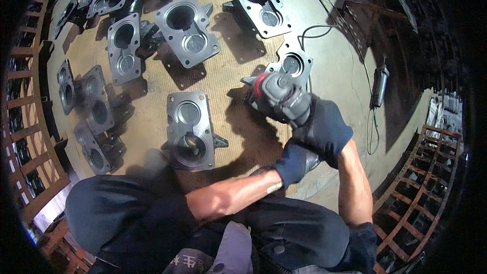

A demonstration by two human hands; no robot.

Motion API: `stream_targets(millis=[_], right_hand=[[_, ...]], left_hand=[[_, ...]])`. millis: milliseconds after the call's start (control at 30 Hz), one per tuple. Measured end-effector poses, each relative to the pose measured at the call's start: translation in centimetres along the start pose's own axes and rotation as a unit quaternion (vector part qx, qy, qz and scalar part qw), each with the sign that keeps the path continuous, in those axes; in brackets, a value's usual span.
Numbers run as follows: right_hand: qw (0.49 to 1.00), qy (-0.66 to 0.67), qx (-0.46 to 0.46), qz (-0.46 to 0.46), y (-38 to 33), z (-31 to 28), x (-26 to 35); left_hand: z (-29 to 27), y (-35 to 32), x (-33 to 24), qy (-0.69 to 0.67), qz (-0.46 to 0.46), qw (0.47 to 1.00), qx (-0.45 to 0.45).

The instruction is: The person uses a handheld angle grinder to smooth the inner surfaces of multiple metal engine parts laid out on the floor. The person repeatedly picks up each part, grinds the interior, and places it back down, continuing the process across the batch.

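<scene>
Both my hands wear dark gloves and hold a grey angle grinder (294, 102) with a red ring near its head. My right hand (327, 128) wraps round its body close behind the head. Further back, my left hand (297, 162) closes round the rear end. The grinder's head covers the near part of a grey metal casting (303, 67), a flanged plate with a round bore; whether the disc touches it cannot be made out. To the left, another casting (201, 139) with two round openings lies face up.
More flanged castings (210, 45) stand across the ribbed cardboard (243, 139) to the left and far side. A slim corded tool (379, 87) lies at right on the concrete floor, with black cables (361, 53) beyond. Rusty metal racks (413, 200) flank both sides.
</scene>
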State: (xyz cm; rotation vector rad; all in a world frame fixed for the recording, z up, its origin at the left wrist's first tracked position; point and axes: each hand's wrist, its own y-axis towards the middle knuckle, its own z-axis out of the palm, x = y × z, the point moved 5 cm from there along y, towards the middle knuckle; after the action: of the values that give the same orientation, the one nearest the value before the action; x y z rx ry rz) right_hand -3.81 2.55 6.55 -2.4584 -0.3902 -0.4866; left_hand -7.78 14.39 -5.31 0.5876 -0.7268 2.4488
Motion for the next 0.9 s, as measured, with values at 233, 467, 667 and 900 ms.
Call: stream_targets(millis=[233,467,667,900], right_hand=[[1.0,0.01,-0.001,0.024,-0.6,-0.7,-2.1],[0.999,0.009,0.038,0.007,-1.2,-0.2,-1.2],[1.0,0.012,-0.016,0.014,2.4,-2.1,-2.2],[1.0,0.015,0.019,0.017,1.4,-1.7,-2.1]], left_hand=[[-1.9,2.4,1.2,0.409,0.076,0.907,0.065],[0.4,-1.2,2.5,-0.367,-0.082,0.926,-0.039],[0.5,4.2,-0.7,0.041,0.008,0.997,0.06],[2.5,1.9,0.9,-0.111,-0.03,0.993,-0.01]])
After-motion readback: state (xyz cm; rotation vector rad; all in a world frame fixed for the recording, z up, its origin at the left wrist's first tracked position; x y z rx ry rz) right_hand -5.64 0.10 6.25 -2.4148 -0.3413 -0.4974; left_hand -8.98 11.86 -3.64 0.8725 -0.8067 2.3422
